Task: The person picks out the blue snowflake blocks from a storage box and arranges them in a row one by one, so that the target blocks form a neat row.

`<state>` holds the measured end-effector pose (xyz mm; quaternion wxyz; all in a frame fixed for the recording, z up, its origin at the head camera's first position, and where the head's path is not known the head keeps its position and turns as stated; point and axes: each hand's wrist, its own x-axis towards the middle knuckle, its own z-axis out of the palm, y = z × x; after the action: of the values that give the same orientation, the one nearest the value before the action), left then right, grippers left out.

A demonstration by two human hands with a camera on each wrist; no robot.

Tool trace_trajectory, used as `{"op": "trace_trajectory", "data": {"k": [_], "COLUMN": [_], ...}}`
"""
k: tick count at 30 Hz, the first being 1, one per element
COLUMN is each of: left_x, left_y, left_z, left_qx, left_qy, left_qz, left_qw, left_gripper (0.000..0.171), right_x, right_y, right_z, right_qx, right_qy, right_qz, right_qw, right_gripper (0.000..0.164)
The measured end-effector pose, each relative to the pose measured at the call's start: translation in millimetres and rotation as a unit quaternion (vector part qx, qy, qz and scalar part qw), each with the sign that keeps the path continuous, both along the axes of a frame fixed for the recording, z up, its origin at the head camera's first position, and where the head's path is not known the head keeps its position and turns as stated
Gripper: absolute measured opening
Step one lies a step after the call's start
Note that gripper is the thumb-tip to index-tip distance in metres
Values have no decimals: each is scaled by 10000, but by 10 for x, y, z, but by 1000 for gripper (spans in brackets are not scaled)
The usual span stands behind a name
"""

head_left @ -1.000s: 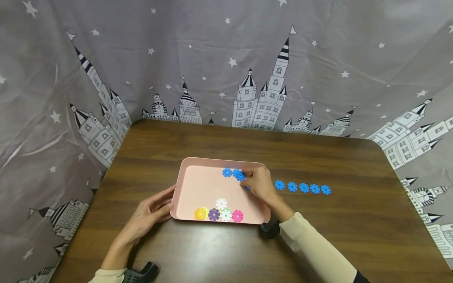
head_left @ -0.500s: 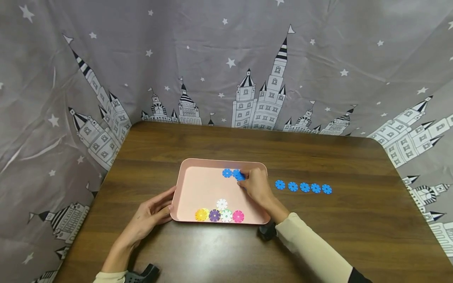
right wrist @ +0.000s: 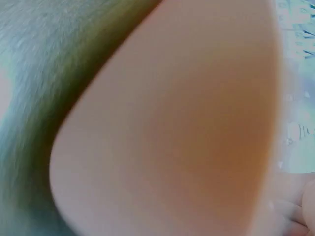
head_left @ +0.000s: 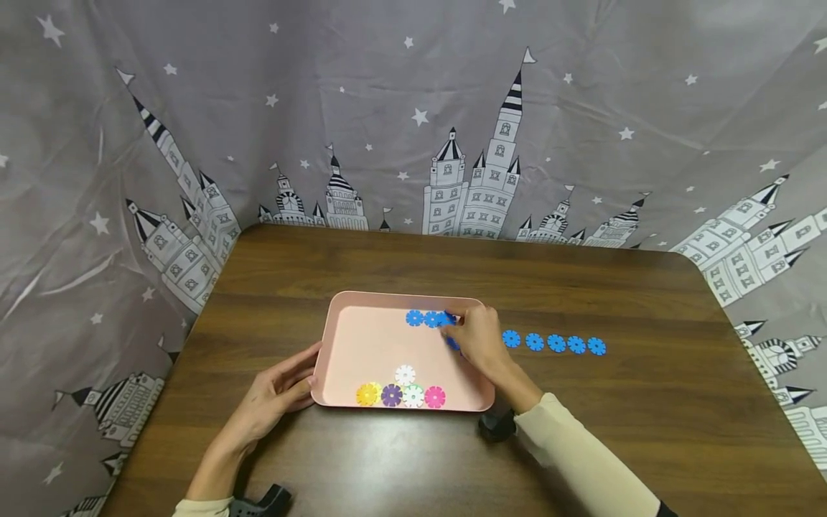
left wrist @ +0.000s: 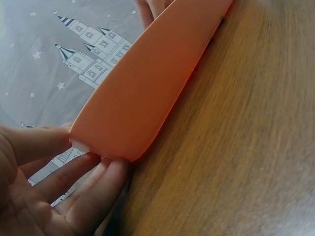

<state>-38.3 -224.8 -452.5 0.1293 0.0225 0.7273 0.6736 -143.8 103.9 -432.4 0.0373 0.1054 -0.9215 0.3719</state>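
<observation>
A pink tray point(head_left: 368, 352) lies on the wooden table. At its left end my left hand point(head_left: 268, 398) grips the wall near the front corner; in the left wrist view, digits of that hand point(left wrist: 54, 182) touch the rim and the underside of the tray's corner point(left wrist: 133, 103). My right hand point(head_left: 481, 341) reaches over the tray's right end and pinches a blue notched disc point(head_left: 444, 319) beside two others, a left blue disc point(head_left: 414, 317) and a middle blue disc point(head_left: 431, 319). Another blue disc point(head_left: 453, 343) shows partly below the fingers. The right wrist view is mostly a blurred tray wall point(right wrist: 162, 137).
Along the tray's front wall lie a yellow disc point(head_left: 368, 393), a purple disc point(head_left: 391, 395), white discs point(head_left: 405, 374) and a pink disc point(head_left: 435, 396). On the table point(head_left: 581, 416), right of the tray, several blue discs point(head_left: 556, 343) form a row. A grey castle-print curtain point(head_left: 388, 108) hangs behind.
The blue disc at my right fingertips has moved slightly up and right, into line with the two beside it. The right hand shifted right. My left hand stays on the tray.
</observation>
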Motion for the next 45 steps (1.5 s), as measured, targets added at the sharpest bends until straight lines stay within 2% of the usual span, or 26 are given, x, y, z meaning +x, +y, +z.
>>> {"op": "trace_trajectory", "data": {"k": [4,11,16,23,29,34,45], "left_x": [-14,2,30,9,4,5,5], "left_y": [-10,-57,-64,-39,-33,-25,33], "left_z": [-12,-1,14,9,26,29,8], "left_qx": [-24,-89,-134,-77,-156,-157,-95], "left_qy": [22,72,9,52,91,115,118], "left_qz": [-36,-7,86,96,87,38,-33], "left_qw": [10000,9999,9999,9999,9998,9998,9999], "left_gripper": [58,57,58,57,57,56,56], "right_x": [18,24,42,137,249,304,352], "right_y": [209,656,1071,1806,2280,2438,2531], "right_z": [110,236,197,152,108,37,-103], "right_qx": [-68,161,408,881,1056,1095,1084], "right_qy": [122,140,324,775,680,346,-166], "right_qz": [-135,-677,-994,-1537,-1810,-1932,-1933], "right_qw": [9998,9975,9937,9811,9754,9744,9750], "right_gripper": [30,32,31,30,30,30,32]}}
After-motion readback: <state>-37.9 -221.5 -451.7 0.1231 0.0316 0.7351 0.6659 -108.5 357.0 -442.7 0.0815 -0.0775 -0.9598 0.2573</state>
